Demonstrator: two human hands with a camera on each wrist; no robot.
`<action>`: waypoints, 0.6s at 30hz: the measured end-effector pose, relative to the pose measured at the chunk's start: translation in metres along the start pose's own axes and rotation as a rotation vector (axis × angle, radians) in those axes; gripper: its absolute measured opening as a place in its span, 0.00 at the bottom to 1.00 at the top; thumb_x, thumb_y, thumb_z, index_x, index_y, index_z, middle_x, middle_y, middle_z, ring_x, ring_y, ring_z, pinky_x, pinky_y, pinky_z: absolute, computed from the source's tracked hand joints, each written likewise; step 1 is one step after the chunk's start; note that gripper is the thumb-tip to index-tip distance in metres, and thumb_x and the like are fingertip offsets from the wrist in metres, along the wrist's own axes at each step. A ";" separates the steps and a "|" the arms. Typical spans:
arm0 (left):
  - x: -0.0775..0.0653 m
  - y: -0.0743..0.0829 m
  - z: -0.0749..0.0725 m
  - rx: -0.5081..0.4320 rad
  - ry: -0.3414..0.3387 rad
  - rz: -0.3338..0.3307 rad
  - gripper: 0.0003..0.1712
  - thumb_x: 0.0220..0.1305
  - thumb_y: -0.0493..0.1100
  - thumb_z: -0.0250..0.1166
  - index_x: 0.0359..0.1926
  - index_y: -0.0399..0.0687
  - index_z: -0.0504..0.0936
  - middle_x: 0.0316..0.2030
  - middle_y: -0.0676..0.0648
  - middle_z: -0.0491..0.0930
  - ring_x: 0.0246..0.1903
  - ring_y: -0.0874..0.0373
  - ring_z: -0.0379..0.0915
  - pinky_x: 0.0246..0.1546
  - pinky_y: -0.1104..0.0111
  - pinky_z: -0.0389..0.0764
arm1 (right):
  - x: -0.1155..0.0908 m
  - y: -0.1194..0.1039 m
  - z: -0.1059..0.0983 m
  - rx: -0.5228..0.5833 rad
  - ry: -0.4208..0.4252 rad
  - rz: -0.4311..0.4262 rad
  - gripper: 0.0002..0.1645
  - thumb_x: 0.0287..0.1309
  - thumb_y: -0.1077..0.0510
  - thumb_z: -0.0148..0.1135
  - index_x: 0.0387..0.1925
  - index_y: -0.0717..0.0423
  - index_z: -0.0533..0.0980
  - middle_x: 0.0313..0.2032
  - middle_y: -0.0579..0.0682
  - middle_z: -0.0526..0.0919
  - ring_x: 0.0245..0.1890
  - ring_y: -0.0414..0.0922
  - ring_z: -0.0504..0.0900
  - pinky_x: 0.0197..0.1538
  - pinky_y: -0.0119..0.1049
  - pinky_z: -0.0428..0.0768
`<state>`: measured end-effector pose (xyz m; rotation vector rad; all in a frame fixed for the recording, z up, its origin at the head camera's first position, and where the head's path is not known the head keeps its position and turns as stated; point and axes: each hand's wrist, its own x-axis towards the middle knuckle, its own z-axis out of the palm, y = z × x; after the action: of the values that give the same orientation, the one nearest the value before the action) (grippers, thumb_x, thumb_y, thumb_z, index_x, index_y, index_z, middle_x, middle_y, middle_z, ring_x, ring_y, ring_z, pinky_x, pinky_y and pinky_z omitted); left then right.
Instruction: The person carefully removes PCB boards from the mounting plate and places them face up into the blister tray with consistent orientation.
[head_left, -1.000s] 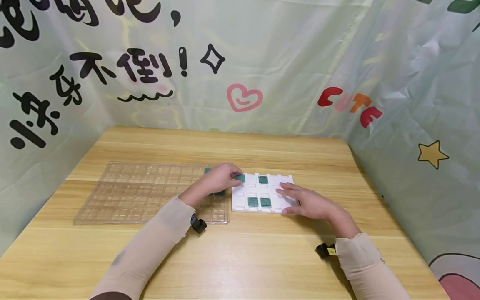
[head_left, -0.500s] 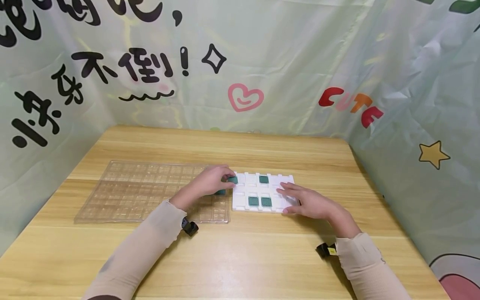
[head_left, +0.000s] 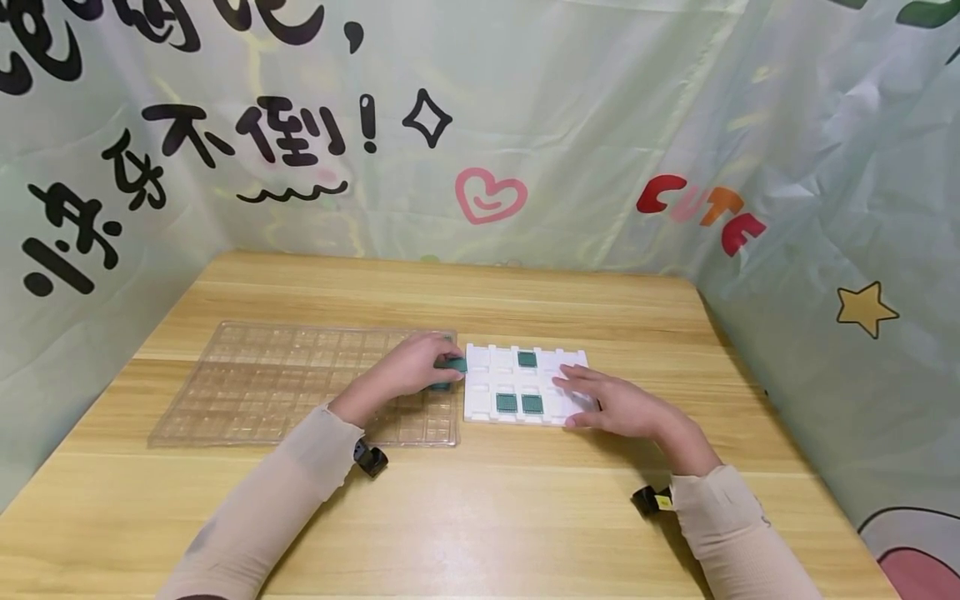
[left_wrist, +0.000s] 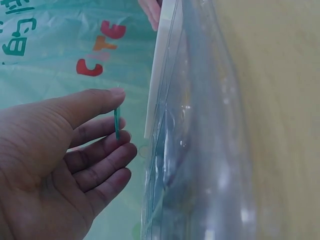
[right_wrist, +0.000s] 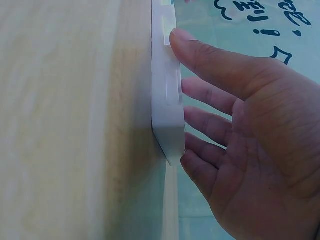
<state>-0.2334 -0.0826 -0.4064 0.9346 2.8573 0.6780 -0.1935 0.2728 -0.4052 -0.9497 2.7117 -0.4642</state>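
Observation:
My left hand pinches a small green chip between thumb and fingers, above the gap between the two trays. Edge-on, the held chip appears as a thin green strip in the left wrist view. To the right lies a white tray with three green chips in its pockets, one in the back row and two in the front. My right hand rests on that tray's right end, fingers spread and loosely bent. Under my left hand, more green chips show partly hidden in the clear tray.
The large clear plastic tray, with many moulded pockets, covers the left part of the wooden table. Its right edge lies close beside the white tray. A printed cloth surrounds the table's back and sides.
My left hand has drawn back leftward from the white tray's back left corner, taking a chip from there. My right hand has stayed in place.

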 end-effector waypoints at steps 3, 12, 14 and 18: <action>-0.004 0.001 -0.001 0.005 -0.001 0.000 0.22 0.63 0.51 0.69 0.54 0.46 0.84 0.48 0.48 0.81 0.48 0.53 0.76 0.54 0.56 0.74 | 0.000 0.000 0.000 0.002 0.004 -0.004 0.44 0.60 0.39 0.64 0.72 0.54 0.64 0.73 0.56 0.57 0.72 0.58 0.54 0.68 0.57 0.58; -0.014 0.004 0.001 0.004 -0.044 -0.013 0.21 0.64 0.51 0.68 0.54 0.48 0.83 0.46 0.52 0.81 0.40 0.59 0.73 0.45 0.62 0.76 | -0.001 0.000 0.000 0.011 0.001 0.000 0.44 0.60 0.39 0.64 0.72 0.53 0.63 0.73 0.56 0.57 0.72 0.59 0.54 0.68 0.58 0.58; -0.015 0.005 0.002 0.006 -0.040 -0.012 0.21 0.63 0.51 0.68 0.54 0.47 0.83 0.45 0.52 0.81 0.39 0.60 0.72 0.44 0.63 0.76 | -0.001 0.001 0.000 0.010 0.000 0.001 0.44 0.60 0.38 0.64 0.72 0.53 0.63 0.73 0.56 0.57 0.72 0.59 0.54 0.68 0.58 0.58; -0.019 0.006 0.001 0.009 -0.042 -0.019 0.21 0.63 0.51 0.69 0.54 0.46 0.83 0.49 0.49 0.81 0.44 0.57 0.75 0.48 0.61 0.76 | -0.001 0.002 0.001 0.009 0.000 0.001 0.45 0.60 0.38 0.63 0.72 0.53 0.63 0.73 0.56 0.57 0.72 0.58 0.54 0.68 0.58 0.58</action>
<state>-0.2144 -0.0882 -0.4063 0.9104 2.8311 0.6367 -0.1939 0.2744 -0.4065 -0.9462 2.7078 -0.4756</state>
